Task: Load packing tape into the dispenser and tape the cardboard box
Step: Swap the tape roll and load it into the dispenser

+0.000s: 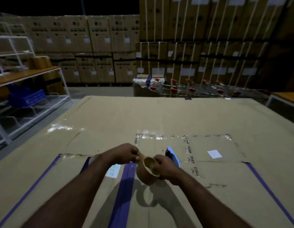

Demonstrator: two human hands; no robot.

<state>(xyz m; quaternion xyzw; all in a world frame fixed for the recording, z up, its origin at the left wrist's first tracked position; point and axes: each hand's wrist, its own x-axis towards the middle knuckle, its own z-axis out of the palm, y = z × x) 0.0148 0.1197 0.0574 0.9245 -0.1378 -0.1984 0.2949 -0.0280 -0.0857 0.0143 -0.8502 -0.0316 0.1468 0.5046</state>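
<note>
Just below the centre of the frame, the right hand (166, 168) is curled around the far side of a brown roll of packing tape (148, 170), gripping it upright above the large flat cardboard box (159, 116) that fills the lower half of the picture. The left hand (126, 153) sits just to the left of the roll with its fingertips pinched on what looks like the free end of the tape, a short brown strip drawn out between the two hands. Just behind the right hand, a blue tape dispenser (173, 156) lies on the cardboard, partly hidden, so whether its spindle is empty cannot be told. Purple tape strips (124, 186) already run along the box near the bottom of the frame. The roll appears not yet loaded, so the step in hand seems to be freeing the tape end. The risks from here are that the thin strip could tear or split lengthways if pulled at an angle, that the sticky side could fold onto itself or onto the fingers, or that the roll could slip, since only one hand carries it. The dim light makes the tape edge hard to see.
</note>
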